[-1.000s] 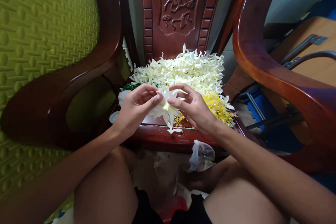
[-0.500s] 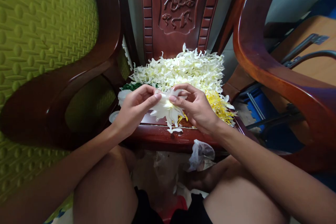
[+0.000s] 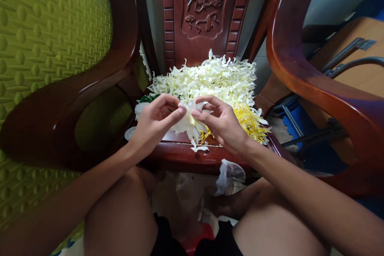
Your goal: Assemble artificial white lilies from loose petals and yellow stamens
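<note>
Between my hands is a white artificial flower (image 3: 189,123) with pointed petals, held over the front of the chair seat. My left hand (image 3: 160,120) pinches its left edge between thumb and fingers. On the other side, the thumb and fingers of my right hand (image 3: 220,122) close on its petals near the middle. Behind the flower lies a large heap of white flowers (image 3: 207,78). Yellow stamen strands (image 3: 250,122) are bunched just right of my right hand. A loose white petal piece (image 3: 199,149) rests on the seat's front edge below.
The carved wooden chair (image 3: 192,164) has curved armrests on both sides. Some green pieces (image 3: 148,99) and a white round item (image 3: 129,133) lie at the seat's left. A clear plastic bag (image 3: 229,176) hangs below the front edge. A folding table (image 3: 354,60) leans at the right.
My hands have drawn slightly closer together around the flower, and its petals have turned and bunched a little. The heap, strands and bag have stayed in place.
</note>
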The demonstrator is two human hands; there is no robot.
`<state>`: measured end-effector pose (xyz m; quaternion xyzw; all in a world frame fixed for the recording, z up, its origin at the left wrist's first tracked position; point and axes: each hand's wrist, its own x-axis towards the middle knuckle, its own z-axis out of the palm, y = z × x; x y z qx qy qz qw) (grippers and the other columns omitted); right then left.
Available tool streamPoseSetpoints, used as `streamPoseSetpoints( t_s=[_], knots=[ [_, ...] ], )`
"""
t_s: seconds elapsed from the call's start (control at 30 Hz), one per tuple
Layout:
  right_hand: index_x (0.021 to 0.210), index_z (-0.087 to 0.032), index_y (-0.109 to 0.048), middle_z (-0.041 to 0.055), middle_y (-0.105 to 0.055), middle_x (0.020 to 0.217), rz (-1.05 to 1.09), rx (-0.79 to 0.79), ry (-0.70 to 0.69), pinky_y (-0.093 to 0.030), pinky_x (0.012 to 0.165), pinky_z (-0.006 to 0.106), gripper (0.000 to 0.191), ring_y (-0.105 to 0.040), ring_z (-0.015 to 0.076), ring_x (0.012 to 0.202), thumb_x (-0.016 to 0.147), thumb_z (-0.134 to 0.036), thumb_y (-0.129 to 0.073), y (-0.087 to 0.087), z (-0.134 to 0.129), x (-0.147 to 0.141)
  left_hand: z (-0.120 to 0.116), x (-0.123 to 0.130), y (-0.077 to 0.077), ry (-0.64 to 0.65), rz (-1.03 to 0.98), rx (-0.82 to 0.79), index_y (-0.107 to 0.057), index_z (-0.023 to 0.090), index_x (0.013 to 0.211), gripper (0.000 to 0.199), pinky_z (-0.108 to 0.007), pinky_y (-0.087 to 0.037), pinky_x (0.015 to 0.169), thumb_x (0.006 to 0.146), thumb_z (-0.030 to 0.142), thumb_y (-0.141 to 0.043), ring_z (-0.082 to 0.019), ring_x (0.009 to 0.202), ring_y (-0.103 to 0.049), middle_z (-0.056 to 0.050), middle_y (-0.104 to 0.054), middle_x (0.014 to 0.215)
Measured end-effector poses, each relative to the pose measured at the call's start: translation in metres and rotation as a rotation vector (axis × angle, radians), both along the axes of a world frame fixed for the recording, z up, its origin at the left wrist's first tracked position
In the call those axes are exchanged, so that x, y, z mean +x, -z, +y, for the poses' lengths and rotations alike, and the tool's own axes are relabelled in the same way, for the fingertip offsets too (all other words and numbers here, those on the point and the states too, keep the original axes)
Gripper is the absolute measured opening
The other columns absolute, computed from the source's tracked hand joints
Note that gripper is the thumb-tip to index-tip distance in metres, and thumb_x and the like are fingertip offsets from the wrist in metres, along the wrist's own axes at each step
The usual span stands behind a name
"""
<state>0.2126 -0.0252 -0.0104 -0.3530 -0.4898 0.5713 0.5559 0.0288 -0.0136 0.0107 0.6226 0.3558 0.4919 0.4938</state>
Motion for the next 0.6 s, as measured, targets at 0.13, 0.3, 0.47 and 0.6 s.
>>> streamPoseSetpoints(
  t_s=[0.13, 0.3, 0.47, 0.6],
  knots=[
    [0.095, -0.025, -0.069, -0.0046, -0.058, 0.077, 0.052, 0.014, 0.026, -0.046, 0.066, 0.025, 0.031, -0.054, 0.0098, 0.071, 0.071, -0.032, -0.087, 0.0004, 0.0013, 0.0002, 0.0007, 0.0003, -0.0006, -0.002, 0.037, 0.092, -0.068, 0.02, 0.085, 0.015, -0.022, -0.043, 0.063, 0.083, 0.031, -0.077, -0.012, 0.077, -0.054, -0.001, -0.06, 0.087],
    [0.096, -0.025, -0.069, -0.0042, -0.062, 0.08, 0.057, 0.024, 0.001, -0.046, 0.067, 0.025, 0.032, -0.057, 0.0096, 0.073, 0.071, -0.033, -0.087, 0.0028, 0.0016, -0.0005, 0.0027, 0.0009, -0.0019, -0.005, 0.096, 0.134, -0.068, 0.019, 0.081, 0.017, -0.024, -0.041, 0.062, 0.084, 0.034, -0.075, -0.013, 0.077, -0.053, -0.002, -0.058, 0.086],
    [0.094, -0.025, -0.07, -0.0048, -0.065, 0.079, 0.106, 0.036, 0.025, -0.046, 0.063, 0.023, 0.033, -0.058, 0.0087, 0.07, 0.067, -0.025, -0.089, 0.0032, 0.0015, -0.0022, 0.0046, -0.0014, 0.0008, 0.032, 0.07, 0.15, -0.068, 0.018, 0.081, 0.014, -0.024, -0.043, 0.067, 0.085, 0.03, -0.074, -0.013, 0.082, -0.054, -0.002, -0.058, 0.089],
    [0.093, -0.025, -0.07, -0.0046, -0.065, 0.08, 0.133, 0.03, 0.045, -0.045, 0.062, 0.022, 0.033, -0.057, 0.0087, 0.07, 0.066, -0.023, -0.089, 0.0025, 0.0016, -0.0019, 0.0057, -0.0026, 0.0028, 0.064, 0.036, 0.135, -0.067, 0.018, 0.08, 0.012, -0.023, -0.042, 0.064, 0.086, 0.028, -0.072, -0.012, 0.078, -0.051, -0.002, -0.056, 0.09]
  ],
)
